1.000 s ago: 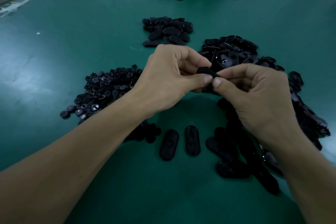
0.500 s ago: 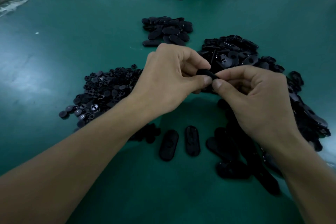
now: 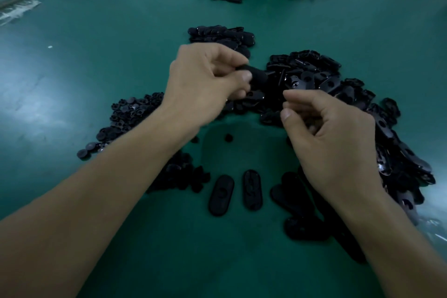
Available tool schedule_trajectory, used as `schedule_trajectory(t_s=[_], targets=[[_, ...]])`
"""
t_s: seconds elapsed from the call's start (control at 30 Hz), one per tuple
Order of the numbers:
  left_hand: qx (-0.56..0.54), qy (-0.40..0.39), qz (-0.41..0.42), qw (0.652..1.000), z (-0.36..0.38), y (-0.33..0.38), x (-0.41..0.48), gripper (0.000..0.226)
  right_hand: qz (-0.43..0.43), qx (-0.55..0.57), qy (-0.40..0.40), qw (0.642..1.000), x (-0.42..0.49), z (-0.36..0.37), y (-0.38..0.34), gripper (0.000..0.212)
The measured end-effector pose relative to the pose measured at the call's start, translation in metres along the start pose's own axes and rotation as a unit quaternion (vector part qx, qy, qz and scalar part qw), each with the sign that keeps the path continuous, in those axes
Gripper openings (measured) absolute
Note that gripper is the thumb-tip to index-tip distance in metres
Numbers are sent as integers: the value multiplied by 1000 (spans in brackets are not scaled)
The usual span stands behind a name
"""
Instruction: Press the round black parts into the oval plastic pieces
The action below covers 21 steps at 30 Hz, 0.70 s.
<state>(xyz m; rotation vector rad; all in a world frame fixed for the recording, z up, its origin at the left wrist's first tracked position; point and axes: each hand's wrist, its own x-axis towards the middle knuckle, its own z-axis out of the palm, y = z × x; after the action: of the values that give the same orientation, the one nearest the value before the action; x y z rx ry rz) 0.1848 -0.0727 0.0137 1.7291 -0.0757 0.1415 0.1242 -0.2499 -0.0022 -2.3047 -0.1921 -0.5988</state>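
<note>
the left hand point(image 3: 205, 82) pinches a black oval plastic piece point(image 3: 257, 75) between thumb and fingers above the green tabletop point(image 3: 121, 43), while the right hand point(image 3: 331, 133) hangs just apart from it, fingers loosely curled with thumb and forefinger close together, and whether it holds anything cannot be told. a pile of round black parts point(image 3: 130, 113) lies under the left forearm, a heap of oval pieces point(image 3: 321, 75) spreads behind and beside the right hand, and two single ovals point(image 3: 221, 195) lie side by side near the wrists.
</note>
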Motion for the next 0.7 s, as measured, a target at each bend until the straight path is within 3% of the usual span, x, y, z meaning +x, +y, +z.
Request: schedule_trajectory(t_s=[0.2, 0.47, 0.7], targets=[[-57, 83, -84, 991, -10, -6, 36, 13, -15, -153, -54, 987, 1, -2, 5, 30], [-5, 124, -156, 980, -8, -12, 72, 13, -7, -203, -131, 970, -1, 0, 3, 48], [-65, 158, -191, 967, -5, -17, 94, 16, -5, -206, -120, 971, -1, 1, 5, 39]])
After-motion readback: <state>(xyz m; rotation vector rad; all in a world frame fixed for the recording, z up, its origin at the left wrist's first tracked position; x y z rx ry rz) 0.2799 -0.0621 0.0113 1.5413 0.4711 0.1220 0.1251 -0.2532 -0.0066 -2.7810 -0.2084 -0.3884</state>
